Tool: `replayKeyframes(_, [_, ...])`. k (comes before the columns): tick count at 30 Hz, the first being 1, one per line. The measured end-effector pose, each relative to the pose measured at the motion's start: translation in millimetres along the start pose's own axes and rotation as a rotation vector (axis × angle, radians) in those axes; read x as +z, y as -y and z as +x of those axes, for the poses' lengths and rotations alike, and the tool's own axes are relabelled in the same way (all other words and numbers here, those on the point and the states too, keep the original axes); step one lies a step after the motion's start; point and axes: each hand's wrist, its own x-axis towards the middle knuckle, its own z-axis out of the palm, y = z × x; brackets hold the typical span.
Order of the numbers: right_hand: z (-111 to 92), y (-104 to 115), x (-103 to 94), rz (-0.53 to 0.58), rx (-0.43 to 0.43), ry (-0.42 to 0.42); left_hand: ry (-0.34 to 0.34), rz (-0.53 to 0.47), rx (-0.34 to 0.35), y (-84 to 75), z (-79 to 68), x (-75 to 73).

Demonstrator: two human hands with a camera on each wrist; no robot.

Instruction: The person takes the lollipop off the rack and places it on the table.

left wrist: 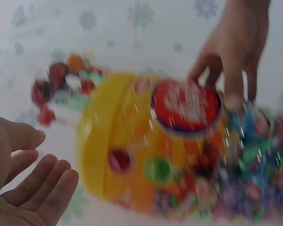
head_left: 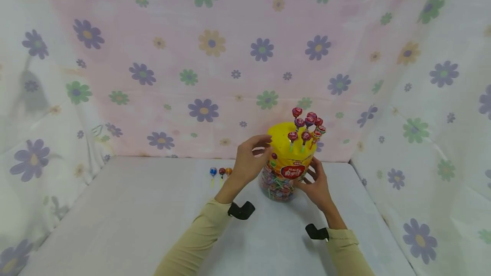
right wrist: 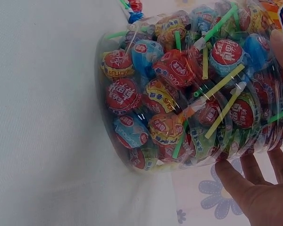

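Note:
A clear plastic jar (head_left: 278, 185) packed with wrapped lollipops (right wrist: 177, 68) stands on the table, right of centre. Its yellow lid (head_left: 281, 142) carries several red and purple lollipops (head_left: 305, 136), sticking up by their sticks toward the right side. My right hand (head_left: 317, 187) holds the jar by its right side, thumb in front and fingers around the back; in the right wrist view the fingertips (right wrist: 225, 170) lie at the clear wall. Close to the lid's left edge is my left hand (head_left: 250, 160), its fingers loosely bent with nothing between them.
Left of the jar, a blue lollipop (head_left: 213, 171), a dark red one (head_left: 222, 171) and an orange one (head_left: 229, 171) lie on the white tablecloth (head_left: 134, 208), the orange one partly behind my left forearm. Flowered curtains (head_left: 168, 84) enclose the table at back and sides.

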Motion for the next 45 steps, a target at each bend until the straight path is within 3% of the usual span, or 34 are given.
replayKeyframes(5, [1,-5,1.2,0.005,0.01,0.002,0.018,-0.084,0.004,-19.5,2.2,23.3])
replayKeyframes(12, [-1,-17,0.5,-0.009,0.007,-0.017,0.037,-0.141,0.012,-17.8,8.0,46.7])
replayKeyframes(17, [8,-40,-0.5,-0.026,-0.014,-0.046,-0.015,-0.13,0.067,-14.6,10.7,56.6])
replayKeyframes(21, [10,-40,-0.4,-0.028,-0.02,-0.051,-0.065,-0.125,0.081,-11.4,14.3,60.7])
replayKeyframes(26, [11,-37,0.8,-0.023,0.008,-0.041,-0.118,-0.164,0.113,-14.8,23.2,58.5])
replayKeyframes(32, [13,-33,1.1,-0.005,0.028,-0.029,-0.191,-0.226,0.182,-25.7,26.8,44.2])
replayKeyframes(45, [10,-36,-0.1,-0.027,-0.019,-0.049,-0.144,-0.243,0.047,6.1,-8.6,17.5])
